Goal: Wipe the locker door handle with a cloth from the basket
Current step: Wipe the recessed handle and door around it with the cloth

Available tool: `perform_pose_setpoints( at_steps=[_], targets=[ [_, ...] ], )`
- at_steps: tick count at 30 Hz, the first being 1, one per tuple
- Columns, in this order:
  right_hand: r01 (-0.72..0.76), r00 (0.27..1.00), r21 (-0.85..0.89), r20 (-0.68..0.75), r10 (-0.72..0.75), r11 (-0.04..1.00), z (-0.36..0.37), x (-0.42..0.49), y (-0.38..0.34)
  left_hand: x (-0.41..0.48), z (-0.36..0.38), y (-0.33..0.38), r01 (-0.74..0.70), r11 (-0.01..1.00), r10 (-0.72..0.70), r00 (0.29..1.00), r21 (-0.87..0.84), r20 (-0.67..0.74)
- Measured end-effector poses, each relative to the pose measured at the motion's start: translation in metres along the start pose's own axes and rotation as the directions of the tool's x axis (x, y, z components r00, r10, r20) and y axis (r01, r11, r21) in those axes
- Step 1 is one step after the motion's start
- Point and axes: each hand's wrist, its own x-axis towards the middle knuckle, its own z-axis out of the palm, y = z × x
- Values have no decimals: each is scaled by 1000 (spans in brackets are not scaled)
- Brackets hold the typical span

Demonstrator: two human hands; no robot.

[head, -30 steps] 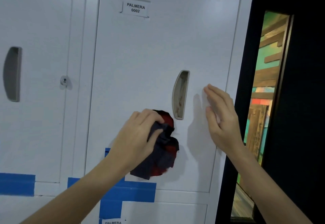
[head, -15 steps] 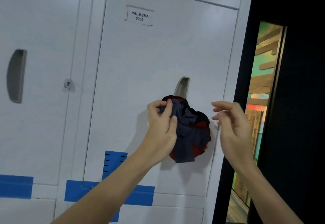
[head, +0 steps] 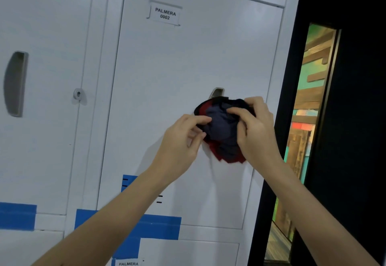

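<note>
A crumpled dark blue and red cloth (head: 222, 132) is held up in front of the white locker door (head: 188, 67) labelled PALMERA 0002. It covers most of the recessed door handle (head: 217, 92); only the handle's top end shows above it. My left hand (head: 181, 140) pinches the cloth's left side with thumb and fingers. My right hand (head: 253, 127) grips its right side, fingers curled over the top. No basket is in view.
A second locker door on the left has its own recessed handle (head: 15, 83) and a keyhole (head: 78, 94). Blue tape strips (head: 158, 227) run across the lower lockers. A dark door frame (head: 292, 98) with a narrow gap stands right of the locker.
The cloth rose from below the handle to cover it. My right hand left the door and took hold of the cloth's right side. My left hand shifted to the cloth's left edge.
</note>
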Motion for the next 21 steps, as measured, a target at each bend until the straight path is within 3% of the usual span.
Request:
perform_pose_setpoints(
  at_steps=[4, 8, 11, 13, 15, 17, 21],
  targets=[
    [66, 997, -325, 66, -47, 943, 7, -8, -7, 0, -8, -2, 74, 992, -75, 997, -99, -1],
    [156, 985, -305, 116, -126, 939, 17, -15, -4, -2, -13, -9, 124, 978, -117, 992, -170, 52],
    [300, 953, -243, 110, -281, 923, 25, -22, 2, 0, -16, -13, 110, 980, -82, 983, -168, 164],
    [316, 949, -205, 63, -310, 926, 28, -28, 3, 2, -19, -19, 35, 996, -20, 982, -83, 185],
    [295, 955, -206, 37, -294, 933, 27, -30, 2, 7, -23, -28, -99, 981, 72, 984, 165, 165],
    [286, 958, -212, 44, -283, 934, 25, -23, -1, 14, -30, -35, -186, 895, 132, 979, 405, 157],
    [263, 964, -168, 11, -265, 950, 21, 6, -3, 23, -33, -41, -263, 830, 204, 964, 492, 171]
  ],
)
